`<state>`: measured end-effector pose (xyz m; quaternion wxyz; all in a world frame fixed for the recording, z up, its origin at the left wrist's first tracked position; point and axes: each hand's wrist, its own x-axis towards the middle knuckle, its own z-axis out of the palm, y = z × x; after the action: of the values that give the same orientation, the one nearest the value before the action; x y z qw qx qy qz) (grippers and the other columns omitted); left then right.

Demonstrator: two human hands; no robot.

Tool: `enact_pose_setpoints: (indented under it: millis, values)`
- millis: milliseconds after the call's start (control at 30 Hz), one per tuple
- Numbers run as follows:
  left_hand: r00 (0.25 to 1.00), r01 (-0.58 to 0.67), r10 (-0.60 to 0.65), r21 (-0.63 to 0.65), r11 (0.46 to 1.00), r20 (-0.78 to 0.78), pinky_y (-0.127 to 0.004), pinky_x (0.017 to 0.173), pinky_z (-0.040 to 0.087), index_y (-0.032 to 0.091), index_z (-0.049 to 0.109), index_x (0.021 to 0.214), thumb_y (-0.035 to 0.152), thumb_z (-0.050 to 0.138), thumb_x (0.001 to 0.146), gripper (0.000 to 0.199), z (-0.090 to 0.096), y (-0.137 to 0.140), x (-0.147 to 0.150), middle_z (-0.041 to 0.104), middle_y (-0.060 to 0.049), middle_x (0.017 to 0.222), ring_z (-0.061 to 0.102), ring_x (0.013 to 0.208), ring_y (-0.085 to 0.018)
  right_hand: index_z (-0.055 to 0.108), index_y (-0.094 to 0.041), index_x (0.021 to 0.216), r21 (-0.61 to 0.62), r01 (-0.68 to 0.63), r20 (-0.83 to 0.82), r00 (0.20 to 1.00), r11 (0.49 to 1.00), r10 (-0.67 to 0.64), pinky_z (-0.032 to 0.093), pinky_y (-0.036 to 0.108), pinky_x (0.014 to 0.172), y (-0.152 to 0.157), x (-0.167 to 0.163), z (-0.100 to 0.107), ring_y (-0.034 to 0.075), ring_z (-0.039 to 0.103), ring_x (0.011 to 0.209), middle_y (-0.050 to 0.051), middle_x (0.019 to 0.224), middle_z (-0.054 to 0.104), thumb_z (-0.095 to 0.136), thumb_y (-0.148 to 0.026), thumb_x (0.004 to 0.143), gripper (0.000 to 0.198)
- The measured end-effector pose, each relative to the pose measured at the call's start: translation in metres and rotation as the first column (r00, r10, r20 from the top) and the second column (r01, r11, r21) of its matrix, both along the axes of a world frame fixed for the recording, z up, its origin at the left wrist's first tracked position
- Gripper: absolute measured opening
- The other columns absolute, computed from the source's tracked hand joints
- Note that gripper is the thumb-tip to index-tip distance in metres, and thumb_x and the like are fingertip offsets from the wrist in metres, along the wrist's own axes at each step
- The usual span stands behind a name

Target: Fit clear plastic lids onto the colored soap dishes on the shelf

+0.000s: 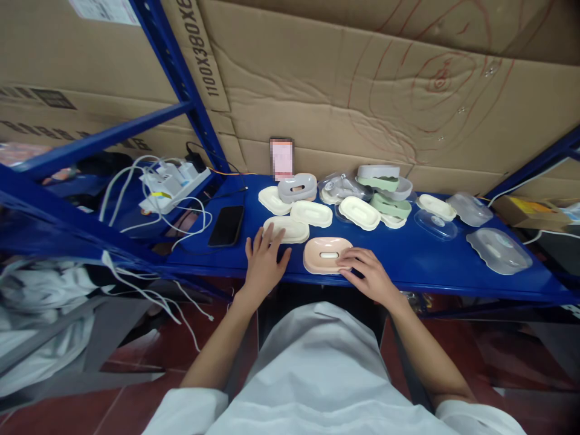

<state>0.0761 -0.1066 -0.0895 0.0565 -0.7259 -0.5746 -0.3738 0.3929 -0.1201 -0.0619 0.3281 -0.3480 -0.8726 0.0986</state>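
A pink oval soap dish (316, 256) with a slot in its middle lies near the shelf's front edge on a cream base. My right hand (368, 272) is at its right end, fingers over the rim and thumb at the front side. My left hand (266, 260) has its fingers spread, with fingertips over the near edge of a cream scalloped tray (294, 231). More cream trays (312, 214) (359, 212) lie just behind. A grey slotted soap dish (299, 188) rests partly on another cream tray (273, 201).
Green and grey dish parts (390, 206) are stacked behind on the blue shelf (435, 266). Clear plastic covers (498, 251) lie at the right. A black phone (226, 226), a power strip (181, 187) and white cables are leftward. A propped phone (281, 158) leans against cardboard (317, 133).
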Motion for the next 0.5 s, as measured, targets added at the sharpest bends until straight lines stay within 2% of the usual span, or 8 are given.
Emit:
enact_pose_setpoints:
  millis: [67, 167, 200, 267, 300, 367, 500]
  values:
    - [0.999, -0.039, 0.039, -0.003, 0.999, 0.018, -0.081, 0.12, 0.027, 0.028, 0.063, 0.144, 0.035, 0.062, 0.102, 0.043, -0.002, 0.001, -0.005, 0.062, -0.017, 0.153, 0.049, 0.148, -0.043, 0.075, -0.032, 0.125, -0.01, 0.001, 0.005, 1.0, 1.0, -0.001, 0.053, 0.053, 0.111, 0.002, 0.002, 0.005, 0.029, 0.063, 0.135, 0.009, 0.137, 0.071, 0.062, -0.037, 0.106, 0.024]
    - [0.999, -0.027, 0.025, 0.056, 0.998, 0.034, -0.078, 0.123, 0.024, 0.03, 0.063, 0.144, 0.031, 0.059, 0.104, 0.04, 0.01, -0.008, 0.0, 0.06, -0.014, 0.155, 0.048, 0.15, -0.041, 0.074, -0.032, 0.131, 0.032, 0.041, 0.052, 0.998, 0.999, -0.043, 0.048, 0.052, 0.117, 0.017, 0.004, 0.025, 0.029, 0.056, 0.143, 0.008, 0.149, 0.064, 0.051, -0.037, 0.11, 0.031]
    - [0.999, 0.03, -0.032, 0.074, 0.997, 0.023, -0.074, 0.125, 0.027, 0.03, 0.061, 0.145, 0.03, 0.058, 0.105, 0.041, 0.016, -0.012, 0.005, 0.058, -0.014, 0.157, 0.047, 0.151, -0.038, 0.072, -0.031, 0.133, 0.063, 0.075, 0.08, 0.994, 0.995, -0.08, 0.046, 0.051, 0.118, 0.027, 0.003, 0.034, 0.029, 0.056, 0.143, 0.008, 0.15, 0.064, 0.048, -0.037, 0.111, 0.033]
    - [0.968, 0.25, -0.249, 0.057, 0.966, -0.03, -0.06, 0.126, 0.036, 0.028, 0.058, 0.148, 0.031, 0.058, 0.106, 0.042, 0.026, -0.02, 0.019, 0.058, -0.012, 0.158, 0.05, 0.15, -0.032, 0.071, -0.027, 0.135, 0.139, 0.173, 0.146, 0.97, 0.975, -0.193, 0.045, 0.05, 0.117, 0.055, -0.006, 0.052, 0.031, 0.057, 0.141, 0.011, 0.147, 0.066, 0.046, -0.04, 0.111, 0.037]
    - [0.935, 0.352, -0.351, 0.026, 0.935, -0.057, -0.055, 0.126, 0.039, 0.027, 0.058, 0.148, 0.032, 0.059, 0.105, 0.043, 0.029, -0.024, 0.026, 0.058, -0.012, 0.158, 0.051, 0.149, -0.03, 0.07, -0.024, 0.136, 0.174, 0.235, 0.183, 0.946, 0.956, -0.266, 0.043, 0.051, 0.116, 0.072, -0.013, 0.06, 0.033, 0.056, 0.14, 0.013, 0.146, 0.066, 0.046, -0.042, 0.111, 0.039]
    - [0.893, 0.443, -0.443, -0.013, 0.896, -0.083, -0.052, 0.125, 0.041, 0.027, 0.063, 0.142, 0.037, 0.064, 0.104, 0.039, 0.028, -0.028, 0.039, 0.06, -0.011, 0.155, 0.052, 0.148, -0.029, 0.065, -0.018, 0.141, 0.222, 0.354, 0.27, 0.873, 0.909, -0.406, 0.042, 0.055, 0.112, 0.108, -0.033, 0.072, 0.039, 0.057, 0.135, 0.019, 0.148, 0.063, 0.046, -0.042, 0.109, 0.044]
    - [0.885, 0.441, -0.446, -0.068, 0.895, -0.129, -0.05, 0.121, 0.044, 0.025, 0.067, 0.134, 0.04, 0.067, 0.103, 0.034, 0.015, -0.027, 0.049, 0.063, -0.011, 0.152, 0.05, 0.15, -0.03, 0.059, -0.009, 0.143, 0.239, 0.489, 0.414, 0.73, 0.839, -0.544, 0.037, 0.061, 0.109, 0.165, -0.077, 0.071, 0.045, 0.059, 0.126, 0.028, 0.147, 0.06, 0.051, -0.04, 0.105, 0.05]
